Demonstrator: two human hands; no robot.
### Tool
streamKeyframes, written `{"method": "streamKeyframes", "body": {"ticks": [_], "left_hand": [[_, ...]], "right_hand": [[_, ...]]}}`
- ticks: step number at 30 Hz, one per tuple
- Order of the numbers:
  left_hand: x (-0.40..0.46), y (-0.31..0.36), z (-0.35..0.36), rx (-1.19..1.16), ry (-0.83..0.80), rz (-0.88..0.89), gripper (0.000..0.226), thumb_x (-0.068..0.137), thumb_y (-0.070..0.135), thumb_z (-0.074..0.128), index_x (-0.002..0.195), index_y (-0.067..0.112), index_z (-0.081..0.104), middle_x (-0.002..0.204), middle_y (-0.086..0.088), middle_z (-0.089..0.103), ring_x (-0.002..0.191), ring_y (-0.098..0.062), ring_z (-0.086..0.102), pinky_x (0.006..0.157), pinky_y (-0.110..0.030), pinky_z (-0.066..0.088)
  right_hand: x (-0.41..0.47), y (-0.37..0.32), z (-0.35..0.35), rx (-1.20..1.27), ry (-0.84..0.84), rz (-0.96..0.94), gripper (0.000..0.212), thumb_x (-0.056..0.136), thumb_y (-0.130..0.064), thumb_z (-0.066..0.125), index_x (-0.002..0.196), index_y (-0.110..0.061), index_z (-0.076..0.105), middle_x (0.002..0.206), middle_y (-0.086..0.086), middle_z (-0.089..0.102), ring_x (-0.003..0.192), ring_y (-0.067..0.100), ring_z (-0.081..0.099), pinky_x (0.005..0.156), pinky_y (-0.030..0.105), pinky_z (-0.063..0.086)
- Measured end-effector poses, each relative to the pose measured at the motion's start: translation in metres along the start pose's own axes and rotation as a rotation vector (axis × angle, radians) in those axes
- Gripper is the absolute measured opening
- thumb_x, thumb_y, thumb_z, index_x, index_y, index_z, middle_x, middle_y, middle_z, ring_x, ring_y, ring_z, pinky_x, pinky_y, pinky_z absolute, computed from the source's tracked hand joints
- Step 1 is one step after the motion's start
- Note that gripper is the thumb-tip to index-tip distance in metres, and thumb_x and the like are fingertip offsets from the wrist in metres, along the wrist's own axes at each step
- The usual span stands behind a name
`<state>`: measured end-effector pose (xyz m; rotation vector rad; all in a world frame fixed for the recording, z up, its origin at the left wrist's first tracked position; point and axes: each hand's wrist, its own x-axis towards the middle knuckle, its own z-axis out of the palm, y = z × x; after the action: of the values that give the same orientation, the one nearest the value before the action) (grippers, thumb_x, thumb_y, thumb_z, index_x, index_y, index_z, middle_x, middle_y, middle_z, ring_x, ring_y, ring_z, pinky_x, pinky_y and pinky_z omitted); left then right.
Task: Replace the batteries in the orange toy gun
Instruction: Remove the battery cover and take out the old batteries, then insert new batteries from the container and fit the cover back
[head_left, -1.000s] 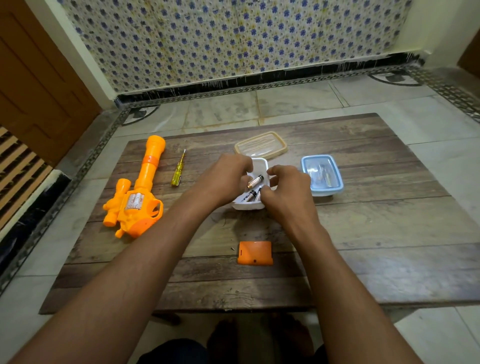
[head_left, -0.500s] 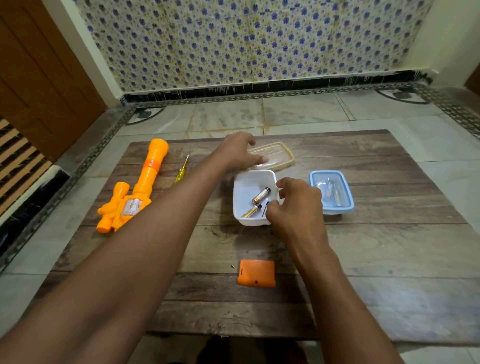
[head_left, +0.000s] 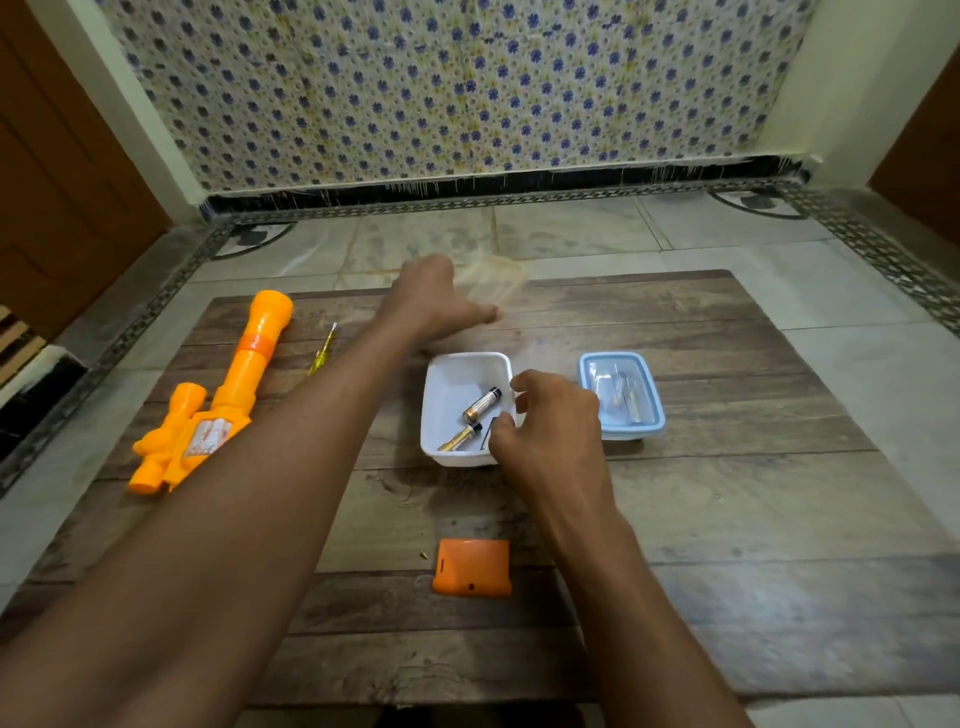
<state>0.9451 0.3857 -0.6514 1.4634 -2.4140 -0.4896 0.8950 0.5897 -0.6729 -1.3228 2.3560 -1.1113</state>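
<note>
The orange toy gun (head_left: 244, 374) lies at the table's left, partly behind my left forearm. Its orange battery cover (head_left: 472, 566) lies near the front edge, with a tiny screw (head_left: 425, 555) beside it. In the middle stands an open white container (head_left: 452, 379) holding two batteries (head_left: 482, 404) and a dark item by its right wall. My right hand (head_left: 553, 431) holds the container's right rim with curled fingers. My left hand (head_left: 431, 301) reaches past the container and grips its beige lid (head_left: 493, 280), which is blurred and lifted off the table.
A yellow screwdriver (head_left: 322, 353) lies right of the gun's barrel. A blue-lidded clear container (head_left: 621, 395) stands right of my right hand. The low wooden table (head_left: 753, 519) sits on a tiled floor before a patterned wall.
My left hand left the white container, reached back to the beige lid and has picked it up. My right hand stays at the container's right rim. The camera has tilted up.
</note>
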Motion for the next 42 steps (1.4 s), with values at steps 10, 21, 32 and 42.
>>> {"method": "streamKeyframes", "body": {"ticks": [10,21,32,42], "left_hand": [[-0.130,-0.014,-0.001,-0.135,0.028,-0.192,0.081,0.067,0.069,0.080,0.127,0.018,0.062,0.138,-0.012,0.051,0.132,-0.028,0.050,0.089,-0.034,0.044],[-0.172,-0.001,0.013,-0.225,0.169,-0.170,0.058,0.097,0.051,0.066,0.138,0.011,0.055,0.134,-0.010,0.046,0.120,-0.030,0.055,0.087,-0.029,0.040],[-0.171,-0.011,0.018,-0.478,0.150,-0.266,0.026,0.105,0.030,0.059,0.109,0.013,0.078,0.088,0.002,0.075,0.085,-0.017,0.071,0.072,-0.032,0.055],[-0.153,-0.011,0.004,-0.798,0.143,-0.474,0.060,0.101,0.071,0.027,0.078,0.025,0.059,0.099,-0.006,0.072,0.098,-0.028,0.068,0.097,-0.045,0.055]], "right_hand": [[-0.001,0.000,0.000,0.106,-0.034,0.079,0.027,0.087,-0.001,0.057,0.105,-0.007,0.076,0.094,0.016,0.075,0.089,0.030,0.070,0.077,0.038,0.058],[-0.007,0.010,0.003,0.275,-0.096,0.106,0.032,0.102,-0.036,0.055,0.091,-0.015,0.076,0.075,0.004,0.075,0.072,0.022,0.074,0.072,0.049,0.062],[0.005,0.013,0.014,0.126,-0.091,0.111,0.026,0.095,-0.031,0.063,0.091,-0.008,0.074,0.078,0.010,0.073,0.076,0.026,0.071,0.070,0.039,0.060],[0.002,0.004,0.009,0.262,-0.083,-0.070,0.012,0.091,-0.022,0.068,0.087,-0.014,0.075,0.069,-0.001,0.070,0.064,0.013,0.068,0.064,0.039,0.060]]}}
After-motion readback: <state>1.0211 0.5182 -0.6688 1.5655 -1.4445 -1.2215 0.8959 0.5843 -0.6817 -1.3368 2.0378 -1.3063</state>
